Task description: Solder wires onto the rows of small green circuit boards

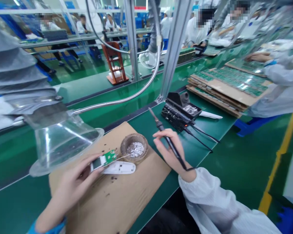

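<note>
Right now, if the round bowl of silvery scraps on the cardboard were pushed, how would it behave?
The bowl looks low and wide, so it would probably slide rather than tip. Its loose silvery scraps seem metallic, so it may feel heavy for its size, and they could spill if jolted.

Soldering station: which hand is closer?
Right. The right hand, holding the soldering iron, sits just in front of the soldering station; the left hand, holding a small green board, is farther off to its left.
</note>
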Action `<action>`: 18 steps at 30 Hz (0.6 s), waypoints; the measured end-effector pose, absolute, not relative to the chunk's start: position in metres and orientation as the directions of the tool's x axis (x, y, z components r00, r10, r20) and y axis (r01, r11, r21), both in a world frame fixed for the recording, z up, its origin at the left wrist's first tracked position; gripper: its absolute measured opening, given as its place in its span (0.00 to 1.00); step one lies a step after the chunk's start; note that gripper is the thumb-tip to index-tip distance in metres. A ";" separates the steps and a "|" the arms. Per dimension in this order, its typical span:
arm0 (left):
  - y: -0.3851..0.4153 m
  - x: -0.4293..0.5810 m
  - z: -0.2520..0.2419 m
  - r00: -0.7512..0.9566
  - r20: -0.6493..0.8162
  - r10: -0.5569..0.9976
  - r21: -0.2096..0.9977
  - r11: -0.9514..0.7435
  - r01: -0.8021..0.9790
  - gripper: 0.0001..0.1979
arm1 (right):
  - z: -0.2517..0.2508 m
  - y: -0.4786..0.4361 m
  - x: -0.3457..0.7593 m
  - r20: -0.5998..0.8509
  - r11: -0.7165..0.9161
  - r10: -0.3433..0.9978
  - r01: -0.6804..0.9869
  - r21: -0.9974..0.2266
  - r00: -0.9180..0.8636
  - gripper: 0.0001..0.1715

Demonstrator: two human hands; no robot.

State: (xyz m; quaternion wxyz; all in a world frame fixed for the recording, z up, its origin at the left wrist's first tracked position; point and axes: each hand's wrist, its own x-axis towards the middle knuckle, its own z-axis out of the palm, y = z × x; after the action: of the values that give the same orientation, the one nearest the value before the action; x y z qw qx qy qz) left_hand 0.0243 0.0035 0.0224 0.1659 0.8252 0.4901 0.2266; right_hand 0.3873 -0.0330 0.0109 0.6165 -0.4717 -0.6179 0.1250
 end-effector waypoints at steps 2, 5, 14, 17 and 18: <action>0.004 0.042 0.028 0.391 0.224 0.893 0.539 -0.448 0.714 0.22 | 0.011 -0.035 0.395 0.638 0.494 0.725 0.450 -0.744 0.259 0.12; 0.007 0.060 0.033 0.398 0.191 0.897 0.582 -0.431 0.690 0.23 | 0.008 -0.035 0.404 0.600 0.423 0.729 0.471 -0.774 0.330 0.17; 0.012 0.077 0.031 0.487 0.262 0.833 0.601 -0.535 0.593 0.17 | 0.011 -0.030 0.410 0.600 0.466 0.643 0.379 -0.800 0.476 0.16; 0.016 0.080 0.032 0.533 0.287 0.796 0.601 -0.583 0.547 0.17 | 0.015 -0.027 0.407 0.596 0.486 0.669 0.346 -0.803 0.444 0.12; 0.018 0.081 0.033 0.544 0.293 0.787 0.602 -0.593 0.535 0.17 | 0.016 -0.026 0.405 0.610 0.507 0.668 0.339 -0.792 0.427 0.11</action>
State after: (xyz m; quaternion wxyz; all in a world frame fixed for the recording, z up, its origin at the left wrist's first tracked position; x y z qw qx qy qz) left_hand 0.0813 0.0176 0.0331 0.2274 0.8486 0.3894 0.2768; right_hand 0.4049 -0.0258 0.0163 0.6936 -0.4822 -0.5220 0.1185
